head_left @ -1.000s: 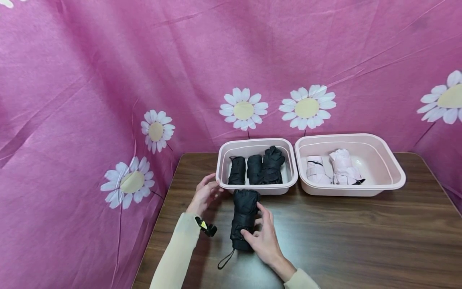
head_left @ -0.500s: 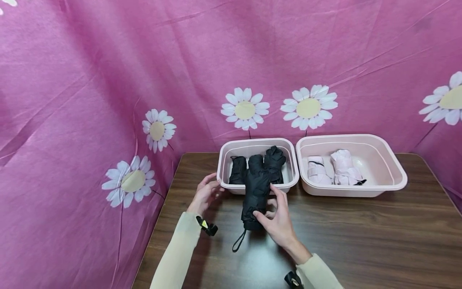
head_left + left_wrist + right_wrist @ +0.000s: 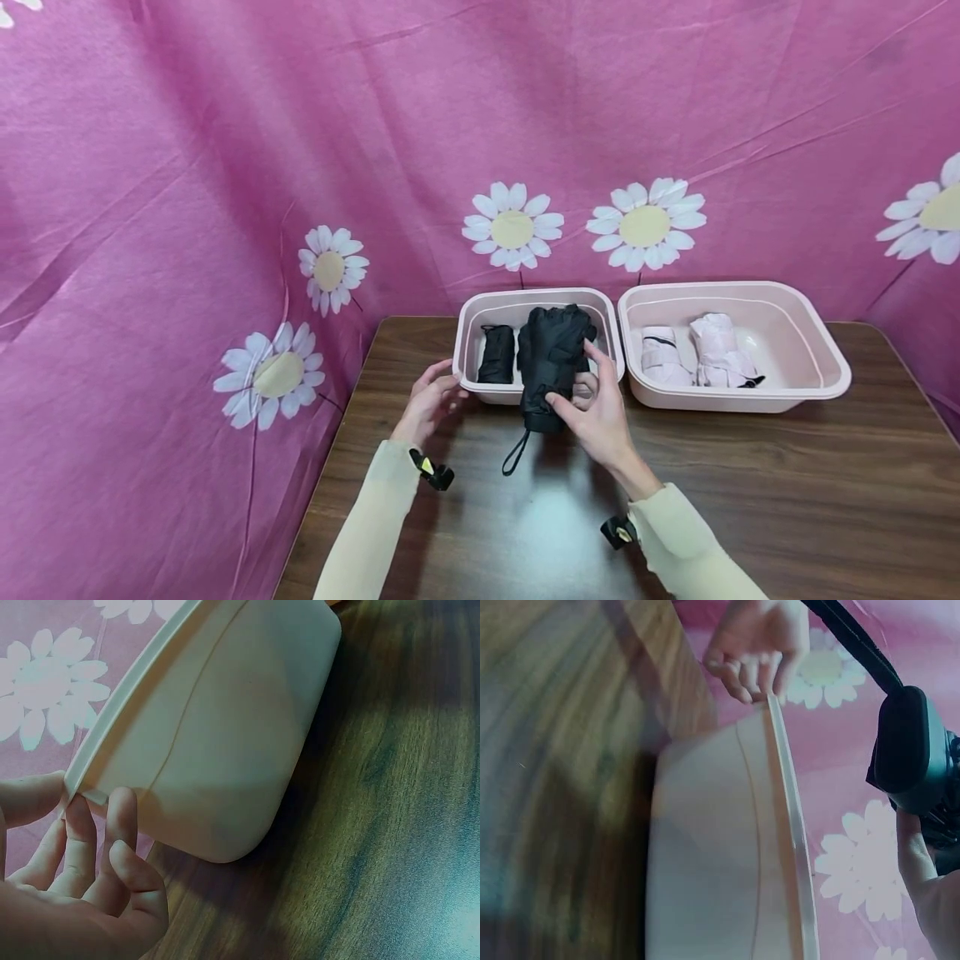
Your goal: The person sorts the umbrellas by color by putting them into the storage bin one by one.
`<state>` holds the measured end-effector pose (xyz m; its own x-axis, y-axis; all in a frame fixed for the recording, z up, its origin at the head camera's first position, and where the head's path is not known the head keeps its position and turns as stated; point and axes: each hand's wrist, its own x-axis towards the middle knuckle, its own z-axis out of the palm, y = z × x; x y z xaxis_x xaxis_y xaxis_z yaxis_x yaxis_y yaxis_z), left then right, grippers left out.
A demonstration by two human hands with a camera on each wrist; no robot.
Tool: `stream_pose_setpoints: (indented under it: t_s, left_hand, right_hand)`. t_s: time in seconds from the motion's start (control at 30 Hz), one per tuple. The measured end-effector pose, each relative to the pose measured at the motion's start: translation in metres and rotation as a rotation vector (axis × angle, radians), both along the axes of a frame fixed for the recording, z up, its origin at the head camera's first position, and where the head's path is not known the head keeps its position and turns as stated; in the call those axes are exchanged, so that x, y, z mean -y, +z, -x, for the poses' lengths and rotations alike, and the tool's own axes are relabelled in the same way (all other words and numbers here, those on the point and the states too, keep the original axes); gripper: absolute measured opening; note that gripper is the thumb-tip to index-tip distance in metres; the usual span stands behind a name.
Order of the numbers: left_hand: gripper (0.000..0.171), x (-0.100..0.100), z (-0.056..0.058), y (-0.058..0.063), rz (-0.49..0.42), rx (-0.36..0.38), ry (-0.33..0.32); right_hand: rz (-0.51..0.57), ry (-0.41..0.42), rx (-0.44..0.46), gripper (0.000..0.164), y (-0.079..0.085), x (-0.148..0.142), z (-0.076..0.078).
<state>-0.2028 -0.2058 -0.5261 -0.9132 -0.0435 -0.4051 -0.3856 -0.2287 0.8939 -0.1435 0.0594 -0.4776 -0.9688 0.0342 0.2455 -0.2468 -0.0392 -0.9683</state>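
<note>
My right hand (image 3: pixel 603 417) grips a black folded umbrella (image 3: pixel 551 358) near its handle end, thumb on top. It is held over the smaller pale pink bin (image 3: pixel 495 397), its wrist loop hanging toward me. In the right wrist view the umbrella's handle (image 3: pixel 909 742) stands above the rim. My left hand (image 3: pixel 429 406) pinches that bin's front left corner; in the left wrist view the thumb lies over the rim (image 3: pixel 120 694) and fingertips sit beneath. Inside the bin another black folded umbrella (image 3: pixel 495 354) lies at the left. Other black umbrellas there are mostly hidden behind the held one.
A larger pale pink bin (image 3: pixel 813 392) stands right beside the smaller one, with two folded light pink umbrellas (image 3: pixel 663 358) in it. Both bins are at the back of the brown wooden table (image 3: pixel 750 500). A pink cloth (image 3: pixel 420 125) with daisies hangs behind.
My right hand has carried the black umbrella from the table in front of the smaller bin, forward and right, to over the bin. The left hand has stayed on the rim.
</note>
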Motion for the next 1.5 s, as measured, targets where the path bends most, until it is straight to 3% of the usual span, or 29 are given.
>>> stream_pose_setpoints:
  t_s: [0.37, 0.53, 0.7, 1.0, 1.5]
  left_hand:
    - [0.048, 0.001, 0.001, -0.002, 0.012, 0.014, 0.001]
    - [0.049, 0.002, 0.000, -0.002, 0.009, 0.023, -0.026]
    - [0.049, 0.001, 0.000, -0.004, 0.005, 0.024, -0.009]
    - [0.043, -0.002, 0.001, -0.003, 0.011, 0.019, 0.037]
    - [0.039, -0.003, -0.001, 0.000, 0.018, 0.028, 0.054]
  right_hand:
    - [0.074, 0.047, 0.052, 0.089, 0.000, 0.000, 0.033]
    - [0.045, 0.041, 0.075, 0.086, -0.004, 0.003, 0.045]
    - [-0.023, 0.022, 0.105, 0.082, -0.006, 0.008, 0.055]
    - [-0.057, 0.013, 0.189, 0.078, -0.009, 0.016, 0.066]
    - [-0.055, -0.125, 0.170, 0.072, -0.021, 0.018, 0.074]
